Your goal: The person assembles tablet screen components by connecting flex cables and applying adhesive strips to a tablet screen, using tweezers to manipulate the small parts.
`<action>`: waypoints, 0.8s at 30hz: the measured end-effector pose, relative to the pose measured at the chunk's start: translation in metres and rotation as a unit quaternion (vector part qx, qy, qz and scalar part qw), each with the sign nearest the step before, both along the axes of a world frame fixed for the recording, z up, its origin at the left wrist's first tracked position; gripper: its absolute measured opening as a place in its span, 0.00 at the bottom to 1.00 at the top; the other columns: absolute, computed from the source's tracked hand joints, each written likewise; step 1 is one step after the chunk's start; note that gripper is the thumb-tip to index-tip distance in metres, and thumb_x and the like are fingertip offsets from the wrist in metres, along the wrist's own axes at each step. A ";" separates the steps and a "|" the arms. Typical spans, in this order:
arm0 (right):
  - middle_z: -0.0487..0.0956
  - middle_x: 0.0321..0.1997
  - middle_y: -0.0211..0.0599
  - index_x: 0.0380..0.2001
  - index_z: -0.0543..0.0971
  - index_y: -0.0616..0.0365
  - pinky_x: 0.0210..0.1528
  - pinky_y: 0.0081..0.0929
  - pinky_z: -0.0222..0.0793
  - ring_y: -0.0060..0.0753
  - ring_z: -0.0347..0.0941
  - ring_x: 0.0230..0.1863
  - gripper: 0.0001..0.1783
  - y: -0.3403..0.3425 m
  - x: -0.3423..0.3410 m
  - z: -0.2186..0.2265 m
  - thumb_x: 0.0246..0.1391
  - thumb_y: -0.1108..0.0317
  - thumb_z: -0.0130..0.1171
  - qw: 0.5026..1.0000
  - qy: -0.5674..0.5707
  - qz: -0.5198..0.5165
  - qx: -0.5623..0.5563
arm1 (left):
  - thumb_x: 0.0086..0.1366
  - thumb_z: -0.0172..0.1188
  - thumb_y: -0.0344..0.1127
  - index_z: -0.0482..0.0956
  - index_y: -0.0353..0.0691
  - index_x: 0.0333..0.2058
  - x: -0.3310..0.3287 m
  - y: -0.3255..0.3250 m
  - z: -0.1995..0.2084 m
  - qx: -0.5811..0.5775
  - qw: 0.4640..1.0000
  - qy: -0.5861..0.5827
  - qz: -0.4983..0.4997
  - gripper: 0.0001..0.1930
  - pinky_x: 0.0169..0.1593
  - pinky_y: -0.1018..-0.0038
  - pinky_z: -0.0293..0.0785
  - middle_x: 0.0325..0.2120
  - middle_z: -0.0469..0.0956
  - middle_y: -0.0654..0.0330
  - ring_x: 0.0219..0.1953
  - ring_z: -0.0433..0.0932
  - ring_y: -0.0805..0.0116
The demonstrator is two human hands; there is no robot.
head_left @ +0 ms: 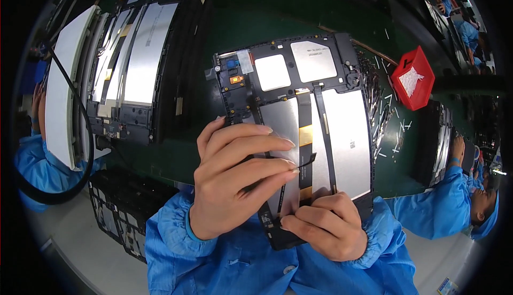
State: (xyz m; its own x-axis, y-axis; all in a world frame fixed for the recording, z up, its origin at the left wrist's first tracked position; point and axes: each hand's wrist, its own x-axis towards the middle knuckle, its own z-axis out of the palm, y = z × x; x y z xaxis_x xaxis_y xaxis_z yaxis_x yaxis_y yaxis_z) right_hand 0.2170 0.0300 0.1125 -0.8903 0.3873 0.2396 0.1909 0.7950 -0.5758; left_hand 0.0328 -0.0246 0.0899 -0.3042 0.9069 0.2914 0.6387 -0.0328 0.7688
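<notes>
The green bench (251,17) carries scattered thin strips (380,119), a red tray (421,100) and, by its near edge, a dark panel stack (429,142).

The left forearm (173,231) and right forearm (386,233), both in loose blue sleeves gathered at the wrists, come in from the near side and angle toward each other. The left hand (230,175) sits farther out, back up, its fingers (251,148) stretching right; thumb and index finger pinch at the tips while the others fan toward the far side. The right hand (334,228) is lower and nearer, its fingers bent and pointing left.
</notes>
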 end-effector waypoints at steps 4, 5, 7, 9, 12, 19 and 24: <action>0.73 0.35 0.25 0.30 0.81 0.55 0.31 0.25 0.64 0.28 0.66 0.35 0.16 -0.001 0.000 0.000 0.30 0.67 0.60 1.000 0.002 0.000 0.007 | 0.41 0.71 0.31 0.83 0.47 0.22 0.001 0.001 0.002 -0.003 1.000 0.001 0.002 0.06 0.56 0.64 0.57 0.32 0.81 0.66 0.43 0.74 0.67; 0.73 0.35 0.25 0.30 0.81 0.55 0.31 0.25 0.64 0.28 0.66 0.35 0.16 0.000 0.000 0.000 0.30 0.67 0.60 1.000 0.003 -0.001 0.009 | 0.41 0.71 0.30 0.83 0.46 0.23 0.001 0.001 0.002 -0.001 1.000 0.001 0.002 0.07 0.55 0.64 0.58 0.32 0.81 0.65 0.44 0.74 0.66; 0.74 0.37 0.25 0.30 0.81 0.54 0.31 0.24 0.64 0.28 0.66 0.35 0.15 0.000 0.001 0.000 0.31 0.68 0.60 1.000 0.003 0.000 0.007 | 0.41 0.71 0.30 0.83 0.44 0.24 0.002 0.001 0.004 0.003 1.000 0.002 0.002 0.08 0.55 0.64 0.59 0.32 0.81 0.64 0.44 0.74 0.65; 0.75 0.40 0.25 0.30 0.81 0.54 0.31 0.24 0.64 0.27 0.66 0.35 0.14 0.002 0.000 0.001 0.33 0.68 0.60 1.000 -0.001 0.002 0.009 | 0.41 0.71 0.29 0.82 0.41 0.28 0.003 0.003 0.007 -0.010 1.000 -0.021 0.017 0.12 0.54 0.63 0.60 0.33 0.81 0.62 0.45 0.73 0.64; 0.76 0.45 0.26 0.29 0.80 0.54 0.31 0.22 0.63 0.26 0.66 0.35 0.11 0.005 -0.002 0.004 0.36 0.68 0.60 1.000 -0.010 0.014 0.018 | 0.46 0.70 0.31 0.80 0.38 0.32 0.004 0.004 0.008 -0.021 0.997 -0.068 0.032 0.13 0.55 0.62 0.60 0.38 0.78 0.55 0.45 0.72 0.59; 0.76 0.49 0.27 0.28 0.80 0.54 0.30 0.17 0.61 0.24 0.67 0.35 0.07 0.004 0.000 0.009 0.41 0.68 0.60 0.999 -0.033 0.026 0.027 | 0.57 0.31 0.74 0.82 0.57 0.40 0.001 -0.034 -0.028 0.066 0.993 0.092 -0.027 0.37 0.57 0.60 0.52 0.49 0.67 0.58 0.57 0.55 0.57; 0.76 0.48 0.33 0.31 0.78 0.58 0.32 0.18 0.64 0.26 0.68 0.34 0.09 0.005 -0.001 0.019 0.43 0.68 0.59 0.998 -0.053 0.039 0.007 | 0.54 0.23 0.77 0.82 0.55 0.40 0.005 -0.028 -0.033 0.069 0.991 0.116 -0.016 0.43 0.59 0.62 0.49 0.50 0.66 0.54 0.56 0.55 0.53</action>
State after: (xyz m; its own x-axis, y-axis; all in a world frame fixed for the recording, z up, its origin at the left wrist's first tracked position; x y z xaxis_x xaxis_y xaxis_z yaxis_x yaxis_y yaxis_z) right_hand 0.2159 0.0354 0.1317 -0.9381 0.3131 0.1484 0.1870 0.8181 -0.5439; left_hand 0.0374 -0.0523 0.0568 -0.1858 0.8621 0.4715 0.7948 -0.1503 0.5880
